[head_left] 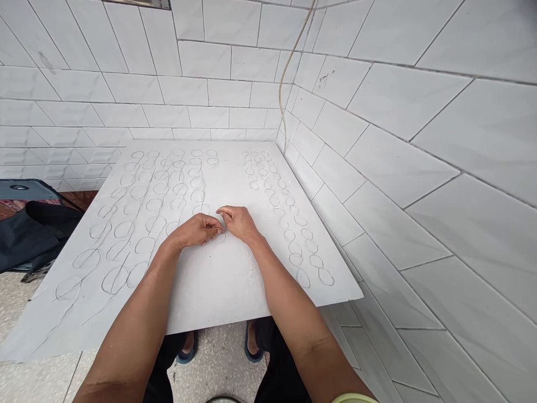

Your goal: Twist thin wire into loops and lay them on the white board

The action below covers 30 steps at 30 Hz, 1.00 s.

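A white board (222, 291) lies before me, covered with columns of thin, dark, hair-fine loops. Over its middle, my left hand (199, 229) is closed in a pinch, with a thin loop (218, 239) hanging at its fingertips. Close beside it, my right hand (237, 220) is also closed, its fingers curled toward the left fingertips; whatever they grip is too fine to make out. Rows of larger loops (124, 229) spread to the left, trailing loose strands. Smaller loops (295, 247) run down the right side. Whether they are thread, wire or hair I cannot tell.
White tiled walls (361, 168) border the board at the back and right. A thin cable (282, 89) hangs in the corner. At left, a dark cloth (36, 235) rests by a blue-grey folding seat (25, 189). My feet in dark slippers stand on the speckled floor (216, 358).
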Motion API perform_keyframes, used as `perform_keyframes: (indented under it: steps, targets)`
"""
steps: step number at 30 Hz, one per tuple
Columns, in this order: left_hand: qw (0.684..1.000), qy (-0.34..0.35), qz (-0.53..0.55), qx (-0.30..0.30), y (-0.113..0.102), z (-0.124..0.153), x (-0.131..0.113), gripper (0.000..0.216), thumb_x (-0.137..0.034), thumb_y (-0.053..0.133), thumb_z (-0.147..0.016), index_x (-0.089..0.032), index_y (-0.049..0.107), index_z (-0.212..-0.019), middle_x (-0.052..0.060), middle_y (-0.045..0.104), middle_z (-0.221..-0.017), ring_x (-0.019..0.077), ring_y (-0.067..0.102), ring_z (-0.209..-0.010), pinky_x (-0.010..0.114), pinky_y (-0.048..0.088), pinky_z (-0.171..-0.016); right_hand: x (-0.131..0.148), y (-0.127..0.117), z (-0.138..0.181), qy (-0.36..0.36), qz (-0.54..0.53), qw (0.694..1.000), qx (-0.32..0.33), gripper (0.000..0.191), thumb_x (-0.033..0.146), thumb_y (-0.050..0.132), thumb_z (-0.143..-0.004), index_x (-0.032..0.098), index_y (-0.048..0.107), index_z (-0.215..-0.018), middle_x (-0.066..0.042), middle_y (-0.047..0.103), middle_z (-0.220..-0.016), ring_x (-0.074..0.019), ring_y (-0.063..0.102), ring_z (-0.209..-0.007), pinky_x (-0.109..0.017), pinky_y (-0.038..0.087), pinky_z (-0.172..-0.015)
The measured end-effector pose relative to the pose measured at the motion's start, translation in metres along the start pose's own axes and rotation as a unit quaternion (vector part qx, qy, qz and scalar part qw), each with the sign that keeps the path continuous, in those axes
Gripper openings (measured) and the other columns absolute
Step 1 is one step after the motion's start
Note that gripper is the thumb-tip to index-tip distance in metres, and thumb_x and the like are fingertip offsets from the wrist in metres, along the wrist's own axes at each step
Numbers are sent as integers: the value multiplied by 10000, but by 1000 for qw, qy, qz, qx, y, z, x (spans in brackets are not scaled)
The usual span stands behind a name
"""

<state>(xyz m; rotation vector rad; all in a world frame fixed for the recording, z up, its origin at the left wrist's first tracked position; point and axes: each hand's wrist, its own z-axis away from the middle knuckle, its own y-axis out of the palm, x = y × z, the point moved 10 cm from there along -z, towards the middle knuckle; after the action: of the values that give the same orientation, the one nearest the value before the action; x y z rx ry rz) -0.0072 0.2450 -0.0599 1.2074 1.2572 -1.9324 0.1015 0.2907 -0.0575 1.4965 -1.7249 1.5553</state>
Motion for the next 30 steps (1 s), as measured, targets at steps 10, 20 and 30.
perform_keyframes:
  steps: [10, 20, 30]
  targets:
    - [989, 42, 52, -132, -21, -4, -5, 513, -490, 657, -880, -183, 661, -1291, 65, 704, -854, 175, 628, -670, 312, 518, -648, -21, -26, 2, 110, -115, 976, -146, 246, 356, 479, -961, 240, 678, -1047, 44, 564, -587, -123, 494, -473, -252, 425, -529]
    - [959, 45, 220, -173, -2, -6, -17, 631, -665, 592, -897, -113, 658, -1194, 167, 744, -987, 203, 679, -720, 342, 546, -666, -18, -58, 10, 111, -33, 949, -292, 312, 385, 370, -1011, 233, 625, -1107, 34, 534, -619, -164, 590, -617, -264, 459, -658]
    - [907, 31, 390, -154, 8, -11, -9, 327, -445, 767, -826, -132, 685, -786, 103, 696, -940, 117, 563, -674, 263, 421, -572, -14, -54, 12, 117, -31, 953, -278, 343, 385, 360, -1029, 224, 615, -1192, 6, 608, -699, -161, 607, -693, -271, 469, -737]
